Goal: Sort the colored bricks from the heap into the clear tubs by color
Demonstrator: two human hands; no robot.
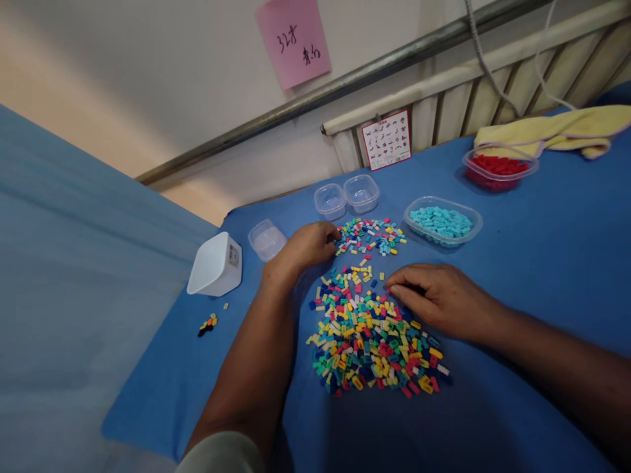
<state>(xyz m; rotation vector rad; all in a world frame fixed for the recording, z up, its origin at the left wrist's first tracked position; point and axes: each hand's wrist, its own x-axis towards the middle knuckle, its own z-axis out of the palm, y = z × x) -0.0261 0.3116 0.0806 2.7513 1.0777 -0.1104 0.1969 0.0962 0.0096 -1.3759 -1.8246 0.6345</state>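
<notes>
Small multicoloured toy building bricks (374,341) lie in a large loose heap in front of me. A thinner spread of bricks (367,233) lies just beyond it, with light blue, pink, white and yellow ones mixed. My left hand (310,246) rests at the left edge of that far spread, its fingers curled in; what they hold, if anything, is hidden. To the right of the heap, my right hand (438,295) has thumb and forefinger pinched together at a small pink brick (389,290). Its other fingers are folded under.
Clear tubs hold light blue bricks (441,222) and red bricks (497,165) at the right. Two clear tubs (362,194) stand behind the spread, another tub (267,240) left of them. A white box (215,265), several stray bricks (208,324) and a yellow cloth (552,131) lie around.
</notes>
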